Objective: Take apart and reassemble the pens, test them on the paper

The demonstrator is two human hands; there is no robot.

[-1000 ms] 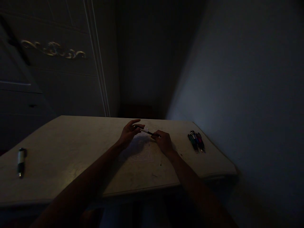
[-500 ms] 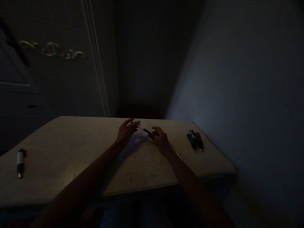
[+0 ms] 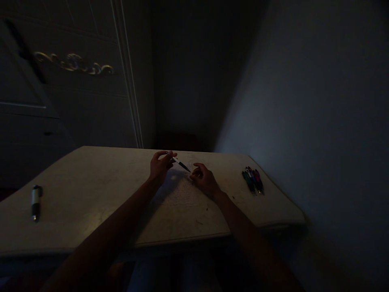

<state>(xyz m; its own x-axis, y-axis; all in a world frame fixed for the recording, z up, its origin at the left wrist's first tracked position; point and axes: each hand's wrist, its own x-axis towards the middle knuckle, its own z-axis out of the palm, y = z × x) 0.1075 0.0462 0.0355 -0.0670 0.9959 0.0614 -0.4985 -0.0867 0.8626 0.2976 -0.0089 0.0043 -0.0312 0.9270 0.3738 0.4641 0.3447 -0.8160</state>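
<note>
A pen (image 3: 183,165) with a pale barrel and dark front slants over the table, its point down to the right. My left hand (image 3: 159,167) pinches it near the back end. Beside the point is my right hand (image 3: 206,181), its fingers curled and thumb drawn in; whether its fingertips touch the tip or hold something small is too dark to tell. A thin sheet of paper (image 3: 182,195) with faint marks lies flat beneath both hands.
A thick pale-and-dark pen (image 3: 35,202) lies at the table's left. Several coloured pens (image 3: 253,180) are bunched near the right edge. The pale table (image 3: 121,162) meets a wall (image 3: 304,101) on the right; a cupboard door (image 3: 82,109) stands at the back left.
More of the pen's dark front end now shows clear of my right fingers. My left hand has shifted slightly left, its fingers closer around the pen. The view has turned slightly left.
</note>
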